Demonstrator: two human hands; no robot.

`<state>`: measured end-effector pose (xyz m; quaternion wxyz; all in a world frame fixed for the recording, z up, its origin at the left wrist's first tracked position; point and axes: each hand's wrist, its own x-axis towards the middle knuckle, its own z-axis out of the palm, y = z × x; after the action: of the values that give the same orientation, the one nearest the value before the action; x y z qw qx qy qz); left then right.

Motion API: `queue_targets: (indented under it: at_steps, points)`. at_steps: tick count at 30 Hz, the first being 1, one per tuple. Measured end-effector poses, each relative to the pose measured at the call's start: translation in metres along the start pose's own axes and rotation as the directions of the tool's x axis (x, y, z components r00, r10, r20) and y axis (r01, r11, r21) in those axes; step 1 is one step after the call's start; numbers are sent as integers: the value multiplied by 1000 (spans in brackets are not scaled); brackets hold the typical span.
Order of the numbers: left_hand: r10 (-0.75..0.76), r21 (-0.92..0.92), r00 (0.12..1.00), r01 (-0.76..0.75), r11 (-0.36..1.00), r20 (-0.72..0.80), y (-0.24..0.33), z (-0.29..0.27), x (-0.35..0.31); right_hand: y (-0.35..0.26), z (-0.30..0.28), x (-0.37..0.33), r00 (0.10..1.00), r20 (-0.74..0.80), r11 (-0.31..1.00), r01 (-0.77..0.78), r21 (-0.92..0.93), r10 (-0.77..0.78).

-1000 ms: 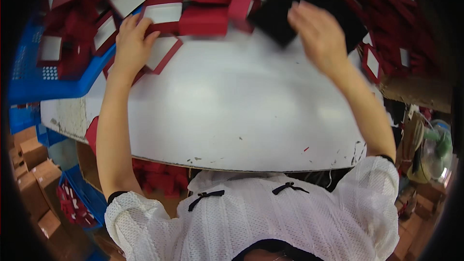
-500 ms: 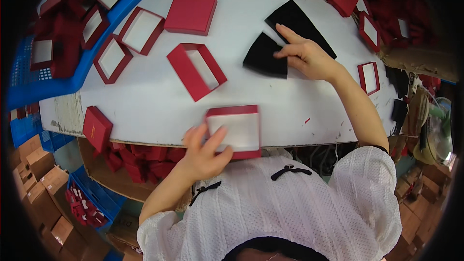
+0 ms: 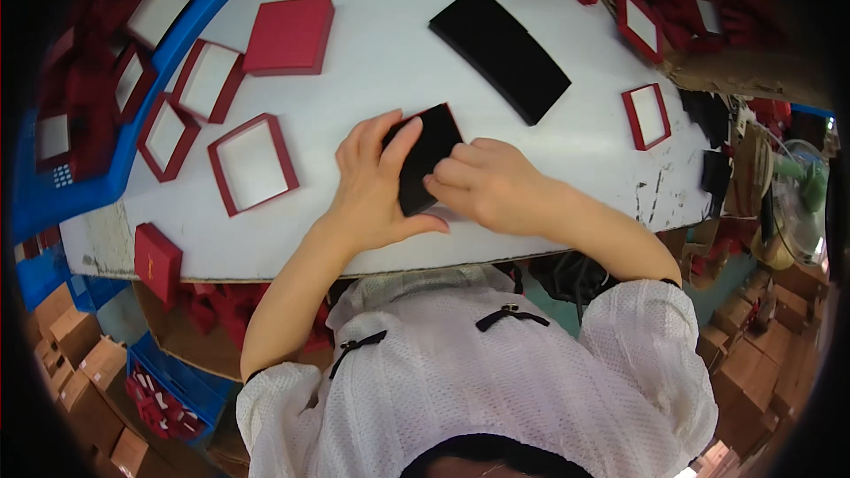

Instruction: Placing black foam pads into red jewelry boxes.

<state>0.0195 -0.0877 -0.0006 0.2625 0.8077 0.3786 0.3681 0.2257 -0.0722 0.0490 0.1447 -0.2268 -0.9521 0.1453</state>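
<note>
Black piece (image 3: 428, 158) located near the middle of the counter's (image 3: 376, 40) near edge, a sliver of red showing at its far corner. Left hand (image 3: 365, 184): grip spread around the piece's left side, holding it. Right hand (image 3: 496, 188): fingers bunched narrow at its right edge; whether they pinch anything cannot be told. Step in hand, as judged: seating the piece in a red box, mostly hidden. Next move would call for even pressure along the edges, the left hand bracing. Black stack (image 3: 501, 55) lies beyond, toward the far edge.
</note>
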Motion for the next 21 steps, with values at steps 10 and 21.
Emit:
queue_targets:
  at_steps: [10,21]
  points:
    - [-220,377,838,19,926,500,36,-53,-17,274,-86,-61,487,-343,250,-798,-548,803]
    - [87,-292,981,-136,947,-175,-16,4,-28,17,-1,-2,986,-7,972,-163,172,167]
